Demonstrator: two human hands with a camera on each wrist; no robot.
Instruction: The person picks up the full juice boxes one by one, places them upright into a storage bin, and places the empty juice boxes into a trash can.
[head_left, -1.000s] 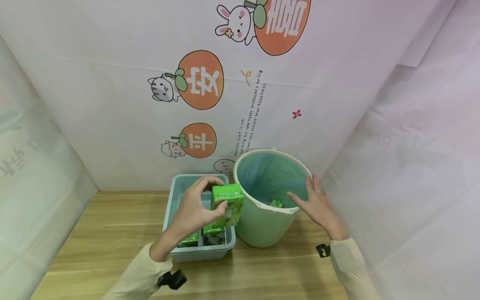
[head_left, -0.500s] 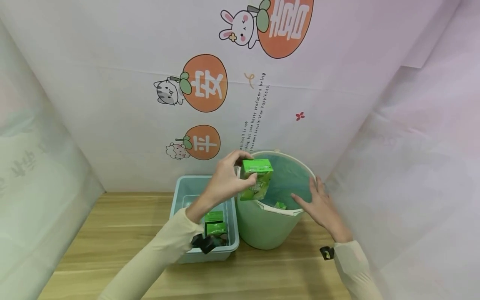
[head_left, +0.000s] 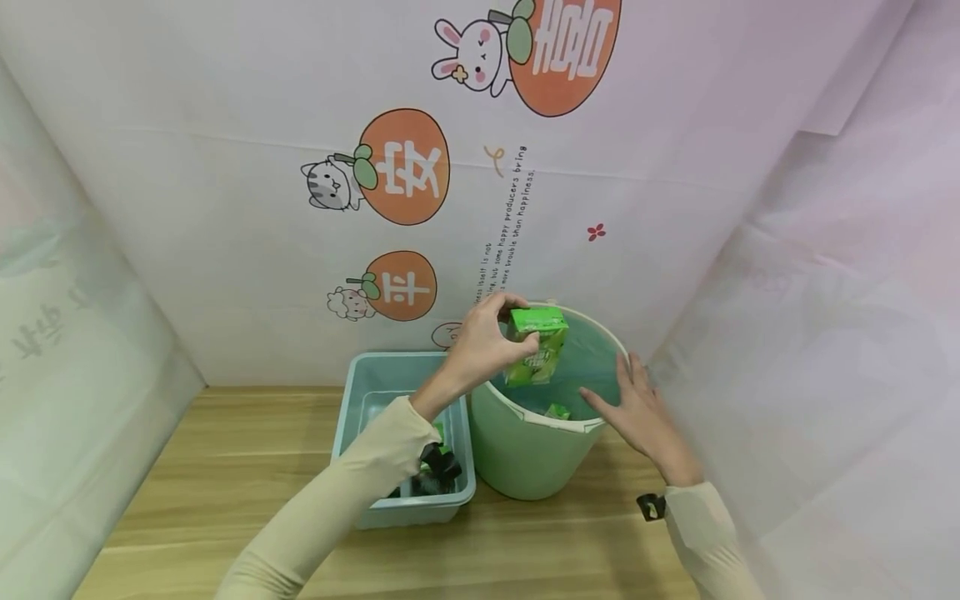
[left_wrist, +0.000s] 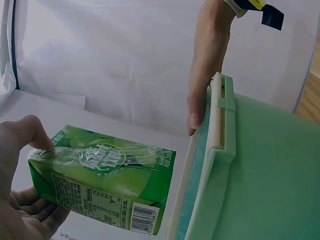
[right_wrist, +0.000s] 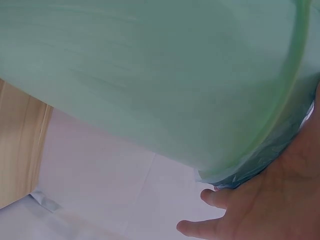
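Observation:
My left hand [head_left: 483, 346] pinches a green drink carton [head_left: 542, 354] over the mouth of a pale green bin [head_left: 517, 462]. In the left wrist view, printed text and a barcode show on the drink carton [left_wrist: 102, 172], with clear film across it. On the bin's right side, my right hand [head_left: 637, 417] rests at the rim with its fingers spread. The right wrist view shows fingers [right_wrist: 202, 228] extended beside the rim and its bag liner [right_wrist: 260, 165]. Inside the bin lies another green carton [head_left: 557, 412], mostly hidden by the front rim.
A blue-grey plastic tub [head_left: 347, 417] stands left of the bin on the wood-patterned table [head_left: 247, 475]. Green cartons in it are partly hidden behind my left sleeve [head_left: 360, 467]. White printed sheets [head_left: 247, 208] enclose the back and sides.
My left hand has carried the drink carton from above the tub up and rightward to over the bin's mouth. My right hand has stayed at the rim.

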